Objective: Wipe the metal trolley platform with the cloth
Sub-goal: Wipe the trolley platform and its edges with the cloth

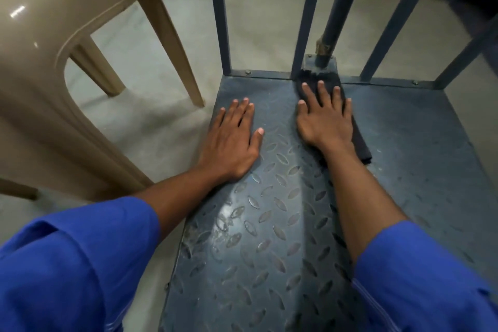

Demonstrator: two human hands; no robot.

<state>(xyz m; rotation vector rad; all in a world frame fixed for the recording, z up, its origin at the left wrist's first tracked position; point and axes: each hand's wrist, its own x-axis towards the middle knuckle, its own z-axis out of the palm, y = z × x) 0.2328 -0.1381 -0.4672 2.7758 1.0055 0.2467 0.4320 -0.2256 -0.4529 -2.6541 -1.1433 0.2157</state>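
Note:
The metal trolley platform (pixel 269 224) is a dark blue-grey tread plate that fills the lower middle of the view. A dark cloth (pixel 359 143) lies on it near the far edge, below the handle post. My right hand (pixel 324 120) presses flat on the cloth, fingers spread and pointing at the far rail. My left hand (pixel 231 143) rests palm down on the bare plate near its left edge, holding nothing. Both forearms come out of blue sleeves.
A beige plastic chair (pixel 54 48) stands close on the left, its legs on the grey concrete floor (pixel 151 129). Blue upright bars (pixel 219 13) and a round handle post (pixel 336 16) rise from the platform's far edge.

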